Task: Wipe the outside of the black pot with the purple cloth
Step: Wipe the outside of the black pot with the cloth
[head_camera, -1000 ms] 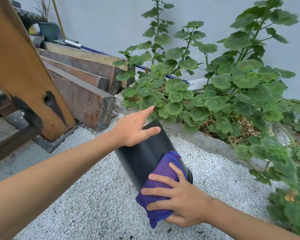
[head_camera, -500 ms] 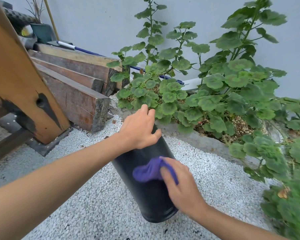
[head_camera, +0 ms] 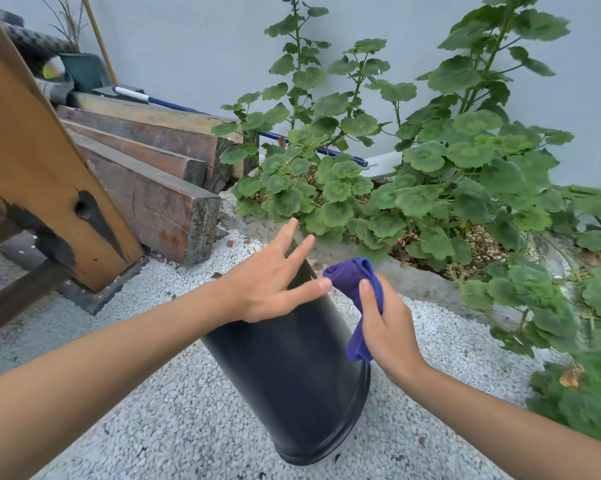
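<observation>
Soft, even daylight, bright with no hard shadows or glare. My wide lens bows the beam at the left edge. Leaves at the right edge smear with blur; the centre stays fairly sharp.

An outdoor garden or yard corner is shown. White gravel is spread beneath the hands, leafy green plants are rooted in a bed beyond and right of them, weathered timber beams are stacked to their left, and a pale wall is seen behind.
</observation>
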`<state>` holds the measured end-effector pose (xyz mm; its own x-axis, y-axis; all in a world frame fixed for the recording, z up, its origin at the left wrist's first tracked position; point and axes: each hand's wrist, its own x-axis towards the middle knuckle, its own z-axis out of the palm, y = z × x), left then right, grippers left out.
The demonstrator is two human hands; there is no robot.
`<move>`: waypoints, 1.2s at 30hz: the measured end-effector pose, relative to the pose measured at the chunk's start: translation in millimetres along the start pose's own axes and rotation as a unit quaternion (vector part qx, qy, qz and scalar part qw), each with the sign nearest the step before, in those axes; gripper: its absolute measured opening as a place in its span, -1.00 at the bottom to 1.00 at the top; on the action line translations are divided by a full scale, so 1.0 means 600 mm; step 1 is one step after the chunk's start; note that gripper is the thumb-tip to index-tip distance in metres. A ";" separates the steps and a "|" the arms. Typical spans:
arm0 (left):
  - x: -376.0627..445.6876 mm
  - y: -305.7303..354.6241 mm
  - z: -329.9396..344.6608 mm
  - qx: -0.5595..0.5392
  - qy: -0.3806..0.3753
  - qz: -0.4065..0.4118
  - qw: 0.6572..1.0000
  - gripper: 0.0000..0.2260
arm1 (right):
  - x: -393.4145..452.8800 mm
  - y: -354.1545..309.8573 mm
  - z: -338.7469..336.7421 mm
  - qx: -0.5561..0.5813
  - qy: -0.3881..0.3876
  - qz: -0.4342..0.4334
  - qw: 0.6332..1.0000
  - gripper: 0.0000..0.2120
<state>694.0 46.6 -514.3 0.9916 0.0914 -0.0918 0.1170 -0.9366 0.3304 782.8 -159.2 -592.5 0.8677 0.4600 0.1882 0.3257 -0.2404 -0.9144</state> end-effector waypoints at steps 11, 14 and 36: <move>-0.061 -0.072 -0.011 -0.168 0.065 0.039 0.983 -0.24 | 0.041 -0.066 0.078 -0.016 -0.047 -0.118 0.992 -0.70; -0.041 -0.071 -0.014 -0.276 0.103 -0.019 0.956 -0.21 | 0.061 -0.083 0.110 -0.018 -0.044 -0.151 0.987 -0.67; -0.006 -0.089 -0.013 -0.181 0.032 -0.029 0.983 -0.18 | -0.013 0.078 0.108 -0.303 -0.319 -0.521 0.731 -0.41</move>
<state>684.5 98.7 -524.2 0.9829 0.1725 -0.0648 0.1736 -0.7488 0.6396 766.8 -119.0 -660.1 -0.2587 0.9221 0.2878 0.9600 0.2786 -0.0297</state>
